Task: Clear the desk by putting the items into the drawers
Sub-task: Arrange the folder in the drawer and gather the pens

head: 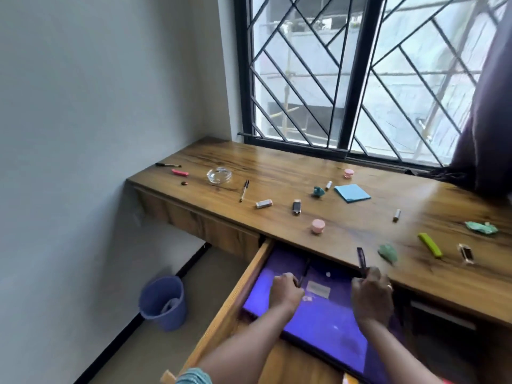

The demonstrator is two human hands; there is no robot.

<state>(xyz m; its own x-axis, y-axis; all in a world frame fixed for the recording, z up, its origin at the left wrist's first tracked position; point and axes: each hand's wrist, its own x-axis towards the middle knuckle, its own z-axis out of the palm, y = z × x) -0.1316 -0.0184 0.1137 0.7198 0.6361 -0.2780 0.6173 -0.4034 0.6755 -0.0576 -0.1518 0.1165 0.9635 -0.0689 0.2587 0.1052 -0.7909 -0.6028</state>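
right hand (pixel 371 295) pinches slim dark-purple pen (pixel 361 259), long axis near upright | left hand (pixel 285 293) grips thin black pen (pixel 304 273) | open wooden drawer (pixel 241 278) beneath both

Black-framed window (pixel 357 79) at top right, diagonal black grille (pixel 293 87) across panes; grey building (pixel 410 87) outside, blurred. Dark purple curtain (pixel 490 115) bunched at window's right edge. Plain white wall (pixel 91 106) on left. Blue plastic bucket (pixel 166 317) upright on beige floor (pixel 210 261), near black skirting (pixel 130 328); pale item inside, unclear
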